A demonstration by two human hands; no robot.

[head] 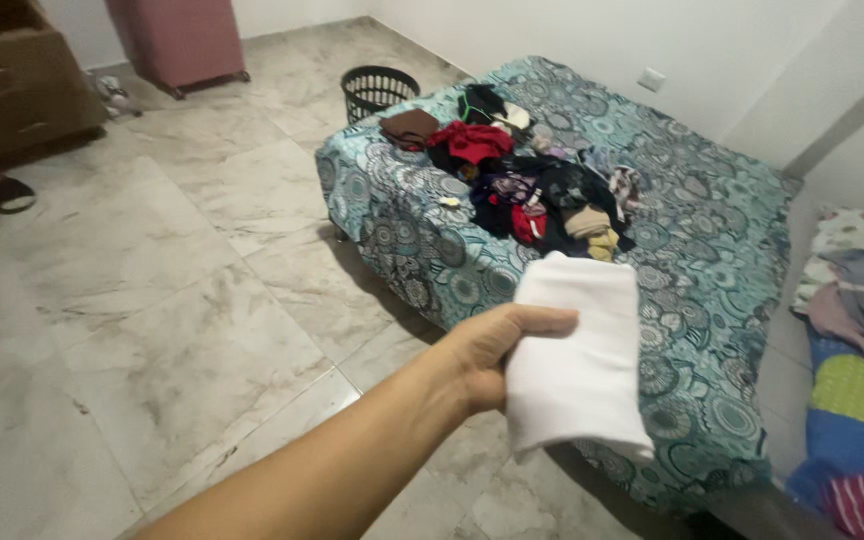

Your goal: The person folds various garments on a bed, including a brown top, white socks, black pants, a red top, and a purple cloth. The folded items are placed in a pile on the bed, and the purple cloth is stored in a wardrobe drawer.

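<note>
Cloth (577, 365), white and folded into a thick oblong, sat pinched in the left hand (487, 350), the thumb (542, 320) pressed across its near face and the other fingers hidden behind it, closed tight enough that the fold kept its shape. It hung in the air over the near edge of the bed (712, 260), its lower corner drooping toward five o'clock. By that droop it looked soft, light and limp, not slippery and not fragile; a grip along the folded edge at nine o'clock, where the hand already was, seemed the best way to keep the layers from sliding apart. The right hand was not in view. Outward from the grip, at twelve o'clock, a heap of clothes (522, 180) in red, black and tan lay on the teal patterned bedspread. Farther, at eleven o'clock, a black basket (377, 90) stood on the marble floor (152, 300) beside the bed's far corner. At three o'clock, bright bedding (857, 400) was piled against the wall.
</note>
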